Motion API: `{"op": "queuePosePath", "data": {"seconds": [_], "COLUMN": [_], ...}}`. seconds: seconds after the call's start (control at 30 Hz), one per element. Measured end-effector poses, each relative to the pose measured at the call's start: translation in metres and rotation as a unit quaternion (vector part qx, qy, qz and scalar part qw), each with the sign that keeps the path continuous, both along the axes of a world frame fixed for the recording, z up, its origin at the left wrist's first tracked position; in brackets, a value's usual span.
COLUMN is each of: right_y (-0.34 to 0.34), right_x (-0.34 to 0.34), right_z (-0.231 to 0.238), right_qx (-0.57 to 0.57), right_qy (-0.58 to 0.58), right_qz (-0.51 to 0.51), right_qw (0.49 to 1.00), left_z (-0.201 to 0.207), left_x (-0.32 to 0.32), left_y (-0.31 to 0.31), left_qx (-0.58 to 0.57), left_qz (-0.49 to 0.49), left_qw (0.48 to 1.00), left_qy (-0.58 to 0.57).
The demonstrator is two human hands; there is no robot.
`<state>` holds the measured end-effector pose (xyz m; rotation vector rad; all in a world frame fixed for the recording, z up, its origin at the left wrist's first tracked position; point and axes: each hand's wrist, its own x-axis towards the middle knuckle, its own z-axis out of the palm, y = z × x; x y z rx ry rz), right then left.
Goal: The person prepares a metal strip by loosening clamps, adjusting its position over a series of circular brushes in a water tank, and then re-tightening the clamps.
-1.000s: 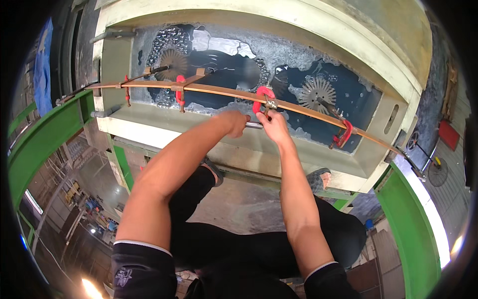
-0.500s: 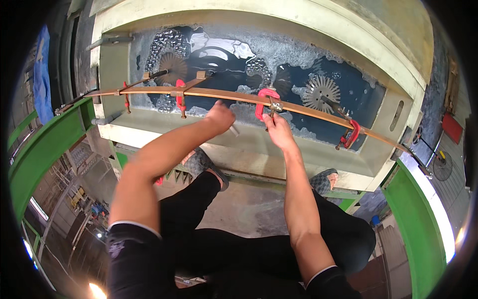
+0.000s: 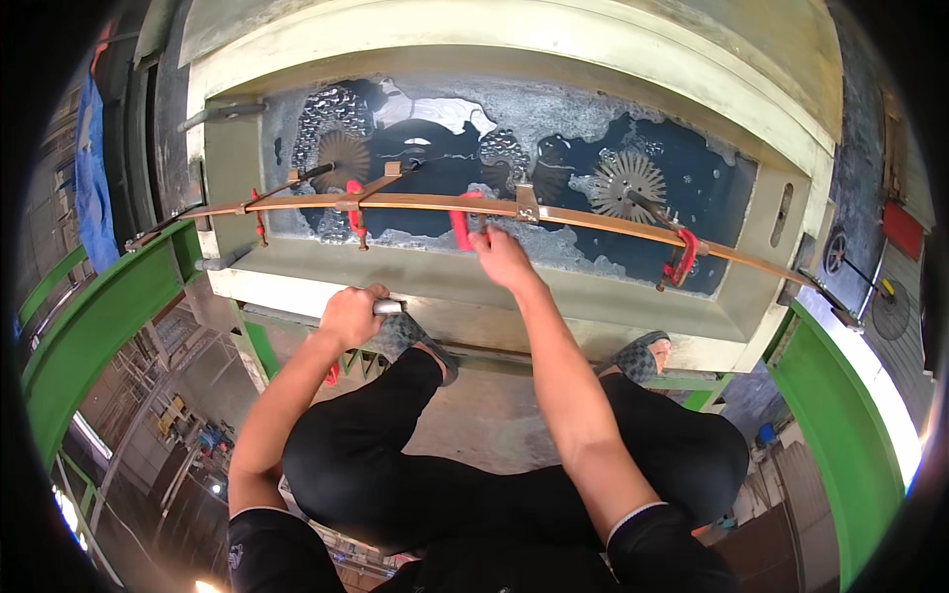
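Note:
My right hand [image 3: 506, 261] is closed around the screw end of a red C-clamp [image 3: 461, 227], which is at the long copper bar [image 3: 425, 202]; whether it still grips the bar I cannot tell. Just right of it, a metal bracket [image 3: 527, 202] hangs on the bar with no clamp around it. My left hand [image 3: 350, 316] is closed on a short silver metal tube [image 3: 388, 307] over the tank's near rim. Another red C-clamp [image 3: 355, 210] holds a copper hanger arm [image 3: 384, 181] to the bar at the left.
Dark, foamy liquid fills the pale tank [image 3: 474, 279], with slotted discs [image 3: 629, 186] hanging in it. More red clamps [image 3: 684, 259] sit towards the bar's ends. Green steel beams [image 3: 99, 316] flank the tank. My feet rest at its near edge.
The red C-clamp in my right hand has shifted left, off the bracket. My left hand has drawn back from the bar, down and left, with the tube. The view has tilted slightly.

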<state>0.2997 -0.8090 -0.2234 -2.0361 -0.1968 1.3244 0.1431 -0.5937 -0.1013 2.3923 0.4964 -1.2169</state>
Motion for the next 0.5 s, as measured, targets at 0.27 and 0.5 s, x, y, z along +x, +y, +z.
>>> {"op": "queuePosePath", "data": {"seconds": [0.27,0.5], "right_y": [-0.013,-0.014], "right_x": [-0.048,-0.024], "right_z": [0.058,0.037], "right_qx": [0.236,0.298], "right_qy": [0.230,0.297], "right_qz": [-0.359,-0.425], "right_qw": [0.873,0.801], "left_z": [0.025,0.032], "left_x": [-0.024,-0.034], "left_y": [0.012,0.005], "left_qx": [0.040,0.032], "left_qz": [0.048,0.020], "left_qw": [0.998,0.999], "left_qy": [0.022,0.017]}}
